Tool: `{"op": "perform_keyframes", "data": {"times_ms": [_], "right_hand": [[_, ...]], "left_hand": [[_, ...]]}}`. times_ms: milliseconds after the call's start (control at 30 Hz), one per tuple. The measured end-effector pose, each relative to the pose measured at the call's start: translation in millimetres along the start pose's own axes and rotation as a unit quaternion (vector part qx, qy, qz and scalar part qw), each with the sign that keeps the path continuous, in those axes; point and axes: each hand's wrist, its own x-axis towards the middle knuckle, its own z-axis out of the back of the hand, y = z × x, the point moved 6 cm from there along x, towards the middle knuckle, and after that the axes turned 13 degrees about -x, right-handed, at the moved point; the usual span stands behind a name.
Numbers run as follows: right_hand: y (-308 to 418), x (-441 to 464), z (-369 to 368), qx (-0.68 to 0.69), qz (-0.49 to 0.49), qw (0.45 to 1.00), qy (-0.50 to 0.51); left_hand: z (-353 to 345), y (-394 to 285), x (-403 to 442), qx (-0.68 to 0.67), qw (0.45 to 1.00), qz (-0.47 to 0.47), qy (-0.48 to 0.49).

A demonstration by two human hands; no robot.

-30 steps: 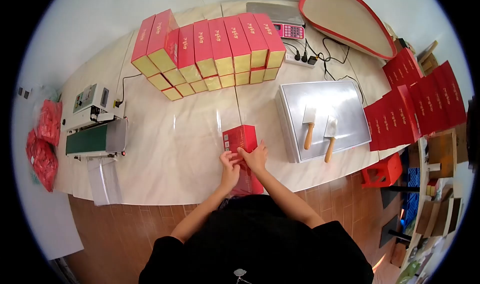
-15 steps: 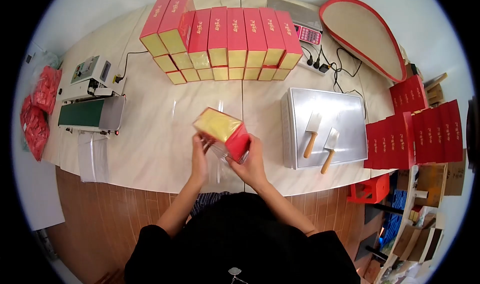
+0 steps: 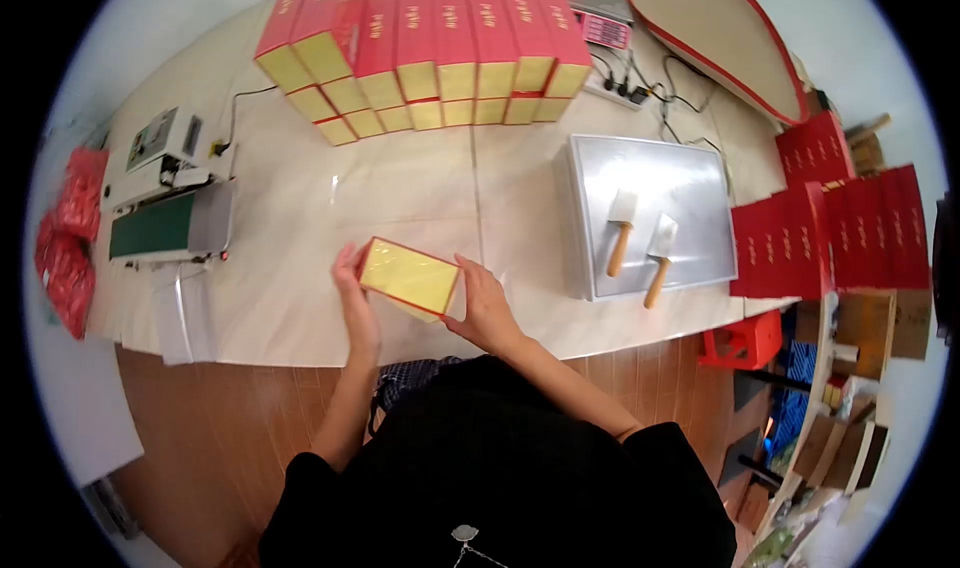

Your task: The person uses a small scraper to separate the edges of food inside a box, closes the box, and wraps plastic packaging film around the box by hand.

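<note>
A red and yellow gift box (image 3: pixel 410 276) is held between my two hands over the near part of the table, its yellow side facing up and shiny, like clear film. Against its left end are the fingers of my left hand (image 3: pixel 356 296). My right hand (image 3: pixel 486 310) grips the right end, thumb at the near corner and fingers along the far one. The underside of the box is hidden, so I cannot tell whether it touches the table (image 3: pixel 280 298).
Stacked red and yellow boxes (image 3: pixel 458 53) stand at the back. A sealing machine (image 3: pixel 170 218) with a green belt is at left, near clear plastic bags (image 3: pixel 185 313). Two wooden-handled scrapers (image 3: pixel 655 268) lie on a metal case (image 3: pixel 590 168) at right. More red boxes (image 3: pixel 780 238) stand beyond it.
The box has turned in my hands, so its yellow side now faces up and the red end no longer shows. Hands and box have shifted left; the whole view has moved a little.
</note>
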Motion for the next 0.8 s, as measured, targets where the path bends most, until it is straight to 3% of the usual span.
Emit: {"op": "perform_keyframes", "data": {"times_ms": [100, 133, 200, 267, 300, 333, 400, 433, 500, 600, 700, 767, 800], "right_hand": [[-31, -4, 45, -0.067, -0.02, 0.997, -0.046], [-50, -4, 67, -0.148, -0.06, 0.983, -0.089], [-94, -1, 118, -0.256, -0.121, 0.939, -0.196], [-139, -5, 146, -0.377, -0.218, 0.885, -0.167], [-145, -5, 158, -0.455, -0.304, 0.829, -0.112], [-158, -10, 162, -0.455, -0.303, 0.823, -0.156], [-181, -20, 157, -0.455, -0.33, 0.821, -0.1], [-190, -23, 152, -0.459, -0.359, 0.811, -0.049], [-202, -25, 143, -0.456, -0.355, 0.814, -0.05], [-224, -27, 128, -0.471, -0.36, 0.804, -0.039], [-227, -28, 128, -0.439, -0.381, 0.811, -0.07], [-199, -29, 138, -0.253, -0.366, 0.885, -0.136], [-180, -28, 146, -0.254, -0.363, 0.886, -0.134]], "left_hand": [[-7, -30, 8, 0.014, 0.999, -0.043, -0.002], [-12, -39, 8, 0.012, 0.999, -0.041, 0.0], [-24, -71, 5, 0.1, 0.982, -0.162, 0.003], [-34, -90, 4, 0.169, 0.969, -0.178, 0.028], [-41, -97, 2, 0.233, 0.951, -0.195, 0.054], [-43, -102, 0, 0.238, 0.951, -0.194, 0.048], [-57, -94, -4, 0.268, 0.949, -0.11, 0.128], [-60, -94, -4, 0.271, 0.948, -0.11, 0.124], [-83, -93, -14, 0.363, 0.883, -0.196, 0.226], [-98, -87, -23, 0.423, 0.855, -0.148, 0.261], [-104, -83, -30, 0.456, 0.831, -0.22, 0.233], [-102, -79, -29, 0.457, 0.838, -0.208, 0.216], [-100, -76, -29, 0.459, 0.843, -0.195, 0.202]]}}
